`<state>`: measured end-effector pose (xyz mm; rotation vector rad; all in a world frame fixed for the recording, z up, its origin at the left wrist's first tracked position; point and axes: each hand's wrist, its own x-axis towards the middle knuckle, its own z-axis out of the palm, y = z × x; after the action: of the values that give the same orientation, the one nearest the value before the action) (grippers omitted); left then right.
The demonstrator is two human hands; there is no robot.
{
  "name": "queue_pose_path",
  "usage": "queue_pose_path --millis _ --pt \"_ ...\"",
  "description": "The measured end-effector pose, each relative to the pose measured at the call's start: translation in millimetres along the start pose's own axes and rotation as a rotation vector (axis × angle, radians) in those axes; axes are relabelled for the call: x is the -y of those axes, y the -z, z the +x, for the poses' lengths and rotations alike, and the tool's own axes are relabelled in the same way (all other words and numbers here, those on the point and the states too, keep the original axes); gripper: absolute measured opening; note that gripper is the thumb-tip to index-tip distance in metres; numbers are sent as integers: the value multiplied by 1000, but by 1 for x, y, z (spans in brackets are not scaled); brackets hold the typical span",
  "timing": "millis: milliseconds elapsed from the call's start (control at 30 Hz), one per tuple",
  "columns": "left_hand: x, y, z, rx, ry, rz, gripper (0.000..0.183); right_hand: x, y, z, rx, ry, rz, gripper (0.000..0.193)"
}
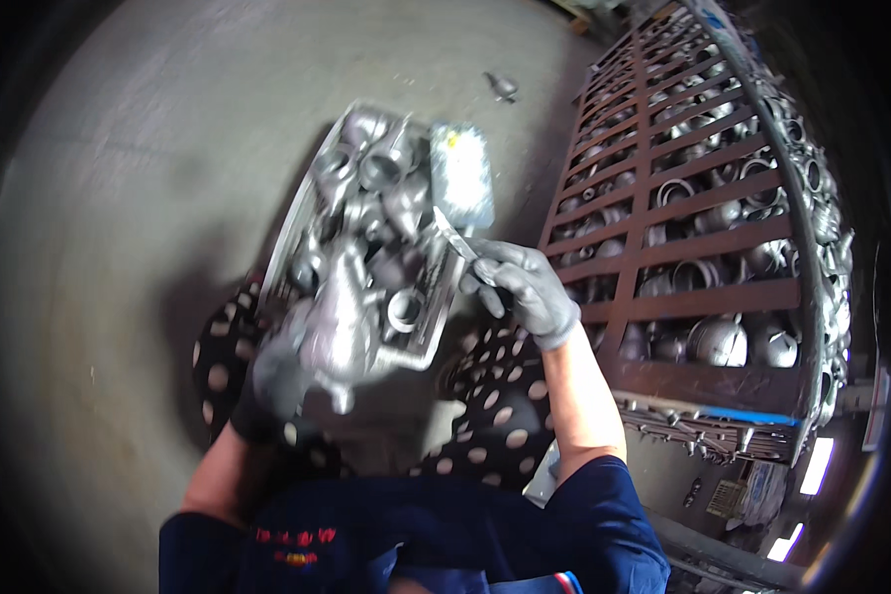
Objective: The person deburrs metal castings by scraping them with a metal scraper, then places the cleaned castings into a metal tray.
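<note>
My left hand [284, 368], in a dark grey glove, is closed round a silvery metal casting [342, 332]. This casting is pear-shaped, with a long tapering neck pointing away from me and a short stub at its near end. In my gloved right hand [520, 287] is a knife [453, 234] with a narrow pale blade, its tip pointing up and left. The blade is apart from the casting. Beneath and beyond my left hand, a metal tray [285, 243] holds several grey castings, among them a cup-shaped one [405, 310].
Against the tray's far right side is a shiny flat rectangular piece [462, 178]. One loose casting [503, 87] lies on the concrete floor [148, 188] farther off. A large brown slatted metal crate [668, 262] full of castings stands at my right. My knees in dotted trousers [495, 396] flank the tray.
</note>
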<state>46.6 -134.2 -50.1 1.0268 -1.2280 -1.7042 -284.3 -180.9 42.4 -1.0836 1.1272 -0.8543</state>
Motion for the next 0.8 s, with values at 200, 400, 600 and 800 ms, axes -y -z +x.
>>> queue_pose_path --millis 200,400,600,800 --pt "1 -31 -8 216 53 -1051 41 -11 -59 -109 -6 33 -102 32" --pt "-39 -65 -49 437 249 -1338 36 15 -87 -166 -38 100 -372 35" --pt "-26 -64 -70 413 8 -888 35 19 -97 -189 -71 242 -644 38" --pt "-37 -70 -77 538 105 -1111 34 13 -97 -187 -53 415 -788 39"
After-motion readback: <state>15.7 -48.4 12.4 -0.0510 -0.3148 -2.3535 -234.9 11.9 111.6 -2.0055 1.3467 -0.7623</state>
